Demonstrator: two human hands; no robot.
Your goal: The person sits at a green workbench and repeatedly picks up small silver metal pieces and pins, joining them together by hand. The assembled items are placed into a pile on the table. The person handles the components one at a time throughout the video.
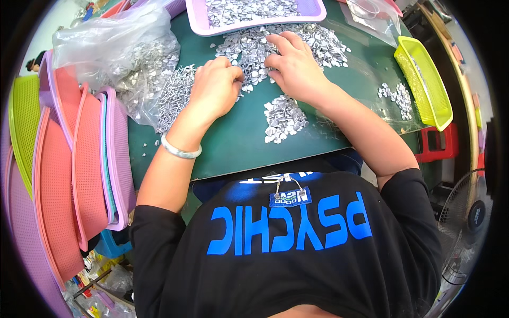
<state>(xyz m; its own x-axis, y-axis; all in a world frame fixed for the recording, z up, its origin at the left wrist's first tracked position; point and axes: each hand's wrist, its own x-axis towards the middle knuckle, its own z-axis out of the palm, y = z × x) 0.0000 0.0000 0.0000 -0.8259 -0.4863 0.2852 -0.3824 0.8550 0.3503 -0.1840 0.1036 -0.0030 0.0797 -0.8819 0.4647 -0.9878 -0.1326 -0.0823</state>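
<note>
black shirt [297,281] nearest, silver pieces [253,55] beside left hand [213,86], grip state unclear, and under right hand [296,68], grip apart

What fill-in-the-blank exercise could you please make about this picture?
1. The left hand and the right hand wear no gloves; both are ____.
2. Of the two wrists, only the ____ one wears a bangle.
3. Small silvery pieces lie on a table whose top is coloured ____.
4. The fan is on the person's ____ side.

Missing words: bare; left; green; right.
</note>
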